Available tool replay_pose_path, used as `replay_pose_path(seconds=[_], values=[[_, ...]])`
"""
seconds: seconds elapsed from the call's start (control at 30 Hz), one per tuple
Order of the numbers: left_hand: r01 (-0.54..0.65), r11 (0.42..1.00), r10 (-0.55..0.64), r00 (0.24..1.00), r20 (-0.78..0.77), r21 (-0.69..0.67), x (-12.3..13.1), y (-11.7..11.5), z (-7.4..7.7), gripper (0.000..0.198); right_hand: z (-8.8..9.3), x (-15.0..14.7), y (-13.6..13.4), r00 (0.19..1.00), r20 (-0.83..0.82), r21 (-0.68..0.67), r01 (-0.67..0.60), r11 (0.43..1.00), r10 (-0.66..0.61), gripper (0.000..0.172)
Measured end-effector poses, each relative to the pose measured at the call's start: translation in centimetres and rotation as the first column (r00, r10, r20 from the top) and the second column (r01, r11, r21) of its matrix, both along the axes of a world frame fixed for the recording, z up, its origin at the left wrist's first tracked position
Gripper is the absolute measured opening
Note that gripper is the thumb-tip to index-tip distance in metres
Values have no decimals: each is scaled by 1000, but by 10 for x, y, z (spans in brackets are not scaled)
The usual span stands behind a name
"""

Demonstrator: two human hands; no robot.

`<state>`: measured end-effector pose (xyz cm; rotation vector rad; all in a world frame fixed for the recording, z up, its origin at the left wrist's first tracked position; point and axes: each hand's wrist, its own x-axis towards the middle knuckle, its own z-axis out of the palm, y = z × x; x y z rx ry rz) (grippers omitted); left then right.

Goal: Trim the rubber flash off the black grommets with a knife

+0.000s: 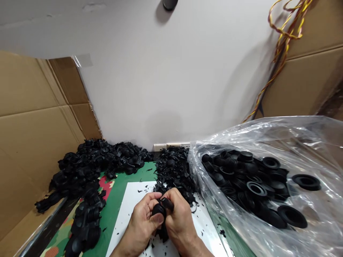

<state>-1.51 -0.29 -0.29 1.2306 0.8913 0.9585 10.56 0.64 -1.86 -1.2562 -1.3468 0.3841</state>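
Both hands meet over a white sheet (pixel 125 210) near the bottom centre, fingers closed on one black rubber part (pixel 158 210). My left hand (pixel 144 217) pinches its rounded body, the thumb lying across it. With curled fingers, my right hand (pixel 178 212) grips a dark protruding piece (pixel 167 203) at the part's right side; whether that piece is joined to it I cannot tell. Black rubber scraps (pixel 174 167) are heaped just beyond the hands, and small bits are scattered on the sheet around them.
On the right, a clear plastic bag (pixel 268 132) holds several ribbed black rubber parts (pixel 241 175). More black rubber pieces (pixel 107 157) are piled at the left and back, with a row (pixel 85 221) along the green mat (pixel 120 182). Cardboard (pixel 32 125) and a white wall (pixel 160 78) enclose the table.
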Motion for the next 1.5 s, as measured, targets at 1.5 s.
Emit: replay_pose_path(seconds=[1.5], values=[[-133,991,132,981,-142,7,-9,-1,12,35,7,29,-8,714,693,244,-360,901,97,22]])
